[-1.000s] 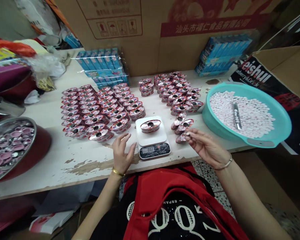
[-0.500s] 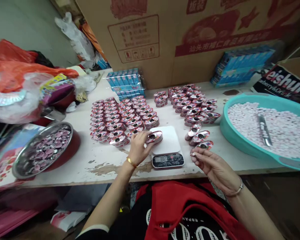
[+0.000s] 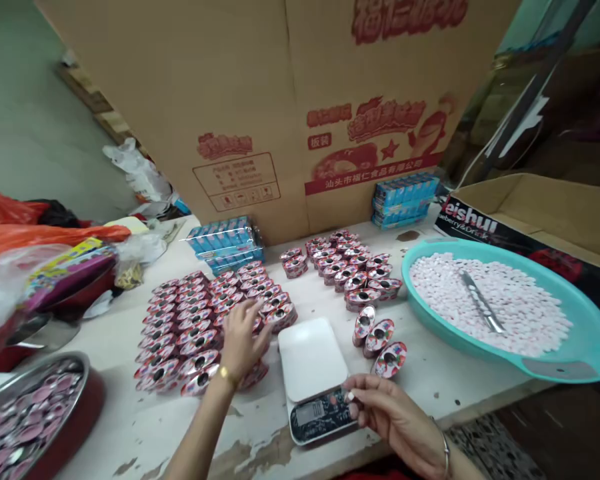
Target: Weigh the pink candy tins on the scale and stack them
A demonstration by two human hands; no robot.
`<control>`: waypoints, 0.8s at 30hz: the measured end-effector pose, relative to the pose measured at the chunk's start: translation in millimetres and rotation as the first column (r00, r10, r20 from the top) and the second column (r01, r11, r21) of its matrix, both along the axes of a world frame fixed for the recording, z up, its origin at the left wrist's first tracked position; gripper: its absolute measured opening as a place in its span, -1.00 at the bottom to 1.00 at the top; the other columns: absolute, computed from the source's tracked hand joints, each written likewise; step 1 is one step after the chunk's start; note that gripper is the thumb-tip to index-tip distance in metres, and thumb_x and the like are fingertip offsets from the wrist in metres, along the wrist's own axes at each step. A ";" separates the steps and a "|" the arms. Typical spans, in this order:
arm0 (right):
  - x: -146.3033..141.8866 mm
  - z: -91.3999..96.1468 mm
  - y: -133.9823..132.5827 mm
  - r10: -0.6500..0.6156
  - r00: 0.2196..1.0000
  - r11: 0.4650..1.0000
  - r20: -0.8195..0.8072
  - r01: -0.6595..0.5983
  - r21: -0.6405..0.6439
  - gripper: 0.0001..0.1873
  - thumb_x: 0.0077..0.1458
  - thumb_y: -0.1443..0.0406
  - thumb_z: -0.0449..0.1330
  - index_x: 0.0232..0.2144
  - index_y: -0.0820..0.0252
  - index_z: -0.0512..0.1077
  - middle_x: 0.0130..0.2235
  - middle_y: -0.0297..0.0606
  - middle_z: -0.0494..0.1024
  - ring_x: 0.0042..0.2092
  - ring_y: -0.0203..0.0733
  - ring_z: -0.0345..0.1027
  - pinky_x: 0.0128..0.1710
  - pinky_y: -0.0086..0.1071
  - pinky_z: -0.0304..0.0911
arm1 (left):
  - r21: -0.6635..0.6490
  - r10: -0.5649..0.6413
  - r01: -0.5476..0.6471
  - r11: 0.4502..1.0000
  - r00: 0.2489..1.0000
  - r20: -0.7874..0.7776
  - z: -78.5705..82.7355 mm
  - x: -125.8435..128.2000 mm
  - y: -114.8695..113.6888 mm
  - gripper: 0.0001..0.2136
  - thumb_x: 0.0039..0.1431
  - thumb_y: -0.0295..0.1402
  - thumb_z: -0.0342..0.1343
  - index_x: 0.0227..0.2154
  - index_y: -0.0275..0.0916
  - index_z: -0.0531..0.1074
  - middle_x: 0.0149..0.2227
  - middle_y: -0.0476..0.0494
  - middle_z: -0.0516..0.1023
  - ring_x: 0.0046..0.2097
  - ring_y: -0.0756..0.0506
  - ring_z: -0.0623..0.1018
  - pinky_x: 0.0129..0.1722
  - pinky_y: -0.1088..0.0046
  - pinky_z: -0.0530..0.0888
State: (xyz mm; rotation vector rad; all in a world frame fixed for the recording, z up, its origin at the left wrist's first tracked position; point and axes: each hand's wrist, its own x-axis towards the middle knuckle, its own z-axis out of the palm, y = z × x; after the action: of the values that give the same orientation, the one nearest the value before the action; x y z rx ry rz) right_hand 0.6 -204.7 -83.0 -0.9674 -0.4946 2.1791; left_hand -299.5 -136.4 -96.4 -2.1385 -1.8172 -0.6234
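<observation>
My left hand [image 3: 240, 337] lies on the near right end of the rows of red tins [image 3: 185, 320], left of the scale, fingers curved over one tin that peeks out under the palm. The white scale [image 3: 310, 357] has a bare plate. My right hand [image 3: 390, 417] hovers by the scale's display [image 3: 320, 413], fingers curled and pinched; what they hold is too small to name. Three open tins [image 3: 380, 337] lean just right of the scale.
A teal basin [image 3: 570, 367] of pale tablets with a metal scoop [image 3: 480, 303] sits at the right. More tins [image 3: 350, 267] stand behind. There are blue box packs [image 3: 225, 243], a metal bowl of lids [image 3: 25, 407] at the left, and a cardboard wall [image 3: 280, 100] behind.
My left hand took the tin off the scale and carried it left to the rows. My right hand drew in toward the scale's display. The camera tilted upward.
</observation>
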 end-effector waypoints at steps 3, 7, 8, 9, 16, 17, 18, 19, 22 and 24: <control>1.7 -1.5 -0.7 0.016 0.997 1.000 -0.075 -0.018 -0.019 -0.76 -0.13 0.27 0.38 -0.38 0.31 0.51 -0.40 -0.24 0.49 -0.39 -0.41 0.33 -0.38 -0.58 0.23 | -0.155 -0.017 -0.002 0.988 0.992 -0.124 17.2 33.3 89.2 -0.64 0.18 -0.18 -0.01 0.01 -0.17 0.34 0.08 -0.28 0.32 0.11 -0.24 0.27 0.00 0.20 0.24; 9.8 -16.3 -4.9 0.040 0.993 0.999 -0.108 -0.038 0.014 -0.70 -0.17 0.24 0.41 -0.37 0.31 0.51 -0.39 -0.22 0.51 -0.41 -0.42 0.32 -0.40 -0.58 0.21 | -0.336 0.004 -0.092 0.937 0.968 -0.253 16.8 67.0 174.0 -0.74 0.12 -0.26 0.04 -0.17 -0.22 0.47 0.04 -0.34 0.33 0.08 -0.29 0.26 -0.04 0.14 0.23; 13.0 -20.9 -6.4 0.035 0.995 0.999 -0.094 -0.033 0.021 -0.66 -0.21 0.24 0.43 -0.35 0.30 0.51 -0.37 -0.22 0.51 -0.40 -0.41 0.34 -0.41 -0.58 0.21 | -0.344 0.004 -0.094 0.934 0.967 -0.255 15.2 72.2 184.9 -0.77 0.13 -0.29 0.02 -0.22 -0.23 0.49 0.02 -0.35 0.33 0.07 -0.29 0.27 -0.05 0.13 0.22; 16.6 -24.9 -7.9 0.029 0.997 0.999 -0.072 -0.027 0.026 -0.63 -0.23 0.22 0.44 -0.34 0.30 0.51 -0.36 -0.21 0.52 -0.38 -0.39 0.35 -0.41 -0.57 0.21 | -0.345 0.001 -0.091 0.934 0.967 -0.253 14.0 76.3 191.6 -0.78 0.14 -0.32 0.00 -0.27 -0.25 0.51 0.00 -0.36 0.34 0.06 -0.29 0.27 -0.06 0.13 0.22; 40.6 -27.0 -11.4 0.008 0.993 0.998 0.121 -0.016 0.063 -0.57 -0.14 0.11 0.38 -0.29 0.29 0.44 -0.46 -0.28 0.50 -0.49 -0.42 0.32 -0.47 -0.55 0.19 | -0.430 -0.129 0.030 0.902 0.971 -0.203 37.9 84.8 132.6 -0.81 0.17 -0.27 -0.03 -0.29 -0.19 0.44 -0.10 -0.19 0.42 -0.04 -0.17 0.38 -0.07 0.22 0.20; 42.0 -25.8 -10.4 0.025 0.991 0.996 0.132 -0.036 0.080 -0.55 -0.15 0.10 0.39 -0.29 0.29 0.43 -0.45 -0.29 0.49 -0.50 -0.41 0.33 -0.49 -0.54 0.19 | -0.445 -0.172 0.080 0.892 0.970 -0.170 43.7 85.3 112.5 -0.81 0.16 -0.25 -0.01 -0.28 -0.20 0.42 -0.14 -0.16 0.44 -0.09 -0.15 0.41 -0.09 0.25 0.21; 42.7 -24.7 -9.3 0.051 0.989 0.993 0.141 -0.065 0.096 -0.54 -0.16 0.09 0.39 -0.30 0.30 0.42 -0.45 -0.29 0.49 -0.52 -0.40 0.34 -0.51 -0.54 0.19 | -0.459 -0.210 0.129 0.879 0.969 -0.130 48.8 86.2 91.5 -0.81 0.16 -0.22 0.00 -0.26 -0.20 0.39 -0.18 -0.14 0.46 -0.13 -0.14 0.43 -0.12 0.27 0.22; 42.7 -23.9 -8.5 0.082 0.986 0.989 0.148 -0.099 0.107 -0.52 -0.17 0.07 0.38 -0.30 0.30 0.41 -0.44 -0.29 0.49 -0.52 -0.38 0.35 -0.53 -0.53 0.19 | -0.478 -0.239 0.170 0.862 0.967 -0.089 52.6 87.3 70.7 -0.79 0.16 -0.20 0.00 -0.24 -0.20 0.36 -0.21 -0.12 0.47 -0.16 -0.13 0.45 -0.14 0.29 0.23; 39.7 -21.8 -8.9 0.161 0.972 0.974 0.169 -0.184 0.132 -0.51 -0.16 0.05 0.36 -0.31 0.31 0.38 -0.46 -0.31 0.47 -0.57 -0.36 0.35 -0.60 -0.52 0.17 | -0.545 -0.296 0.245 0.802 0.955 -0.007 53.4 91.7 18.3 -0.78 0.17 -0.22 -0.01 -0.17 -0.21 0.29 -0.24 -0.09 0.50 -0.20 -0.11 0.48 -0.15 0.31 0.25; 36.6 -20.4 -11.2 0.188 0.965 0.966 0.184 -0.216 0.144 -0.51 -0.17 0.05 0.36 -0.32 0.31 0.37 -0.47 -0.32 0.47 -0.58 -0.36 0.35 -0.62 -0.53 0.15 | -0.566 -0.310 0.260 0.782 0.951 0.009 45.9 93.5 -3.0 -0.76 0.18 -0.26 -0.01 -0.12 -0.21 0.26 -0.22 -0.10 0.52 -0.18 -0.12 0.49 -0.11 0.29 0.26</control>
State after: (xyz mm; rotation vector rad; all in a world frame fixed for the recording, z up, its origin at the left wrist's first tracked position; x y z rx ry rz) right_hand 37.2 -215.9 -103.5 -1.0552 -0.8745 2.2029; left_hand -206.0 -139.4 -50.4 -2.8084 -1.7994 -0.0269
